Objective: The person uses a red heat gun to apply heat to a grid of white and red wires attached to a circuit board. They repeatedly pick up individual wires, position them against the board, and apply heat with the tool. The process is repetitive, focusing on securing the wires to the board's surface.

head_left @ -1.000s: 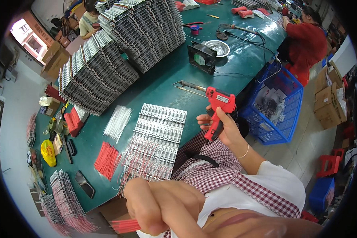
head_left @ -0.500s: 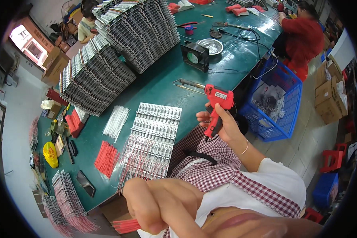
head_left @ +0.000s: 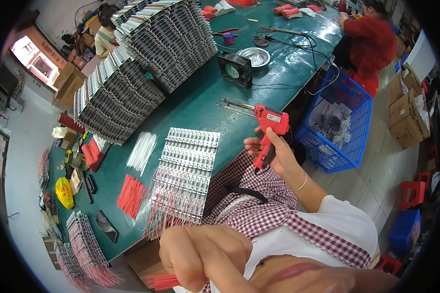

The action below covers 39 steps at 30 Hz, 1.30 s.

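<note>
My right hand (head_left: pixel 282 155) is wrapped round the grip of a red soldering gun (head_left: pixel 273 120), its long metal tip pointing left over the table edge. Close to the camera, my left hand (head_left: pixel 203 251) is closed on a bundle of red wires (head_left: pixel 162 282), whose ends stick out below the fingers. Beyond that hand lies a panel of metal-cased modules (head_left: pixel 189 155) in rows; thin red and white wires trail from its nearer rows. Left of it on the table rest a pile of white wires (head_left: pixel 142 152) and a pile of red wires (head_left: pixel 131 196).
Tall stacks of module panels (head_left: pixel 166 46) stand at the back left. A small black fan (head_left: pixel 235 70) and a metal bowl (head_left: pixel 255 56) sit farther back. A blue basket (head_left: pixel 335 132) stands right of the table. Wired modules (head_left: pixel 85 244) lie front left. A co-worker in red (head_left: pixel 371 41) sits far right.
The view has shifted slightly. My left hand has moved a little right and down with the red wires; my right hand keeps the soldering gun almost still.
</note>
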### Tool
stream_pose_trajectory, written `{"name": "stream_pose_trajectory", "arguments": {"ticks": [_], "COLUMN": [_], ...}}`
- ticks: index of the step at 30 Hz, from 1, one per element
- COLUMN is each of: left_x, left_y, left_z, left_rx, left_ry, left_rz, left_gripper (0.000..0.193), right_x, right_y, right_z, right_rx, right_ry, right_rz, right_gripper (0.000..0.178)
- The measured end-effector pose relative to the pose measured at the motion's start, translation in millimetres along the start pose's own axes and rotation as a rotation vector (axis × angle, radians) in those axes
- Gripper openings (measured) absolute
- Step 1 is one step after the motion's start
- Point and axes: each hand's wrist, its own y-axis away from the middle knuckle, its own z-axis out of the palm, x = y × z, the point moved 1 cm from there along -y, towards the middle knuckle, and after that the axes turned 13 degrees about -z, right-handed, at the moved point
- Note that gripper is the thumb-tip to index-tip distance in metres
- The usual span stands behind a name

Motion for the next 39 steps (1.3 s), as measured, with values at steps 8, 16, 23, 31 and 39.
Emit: {"name": "stream_pose_trajectory", "arguments": {"ticks": [8,16,23,31,39], "left_x": [-14.2,-15.2,-52.7,-122.1,-144.3], "left_y": [15.4,16.6,54.7,83.4,76.9], "left_z": [-9.0,-7.8,-48.4,-92.6,-84.8], "left_rx": [0.001,0.172,0.765,0.994,0.951], "left_ry": [0.080,-0.054,-0.775,-0.969,-1.080], "left_rz": [0.015,-0.176,-0.596,-0.758,-0.706], "left_gripper": [0.014,0.010,0.007,0.009,0.009], "right_x": [-4.4,-6.7,-8.5,10.2,6.9], "right_y": [3.4,3.8,8.8,39.1,55.0], "right_z": [-8.5,-17.5,-18.2,1.2,-1.8], "right_rx": [0.037,0.044,0.068,-0.091,-0.154], "right_ry": [-0.009,-0.046,-0.027,0.268,0.460], "right_rz": [-0.015,-0.021,-0.025,0.064,-0.082], "right_gripper": [0.034,0.034,0.036,0.027,0.030]}}
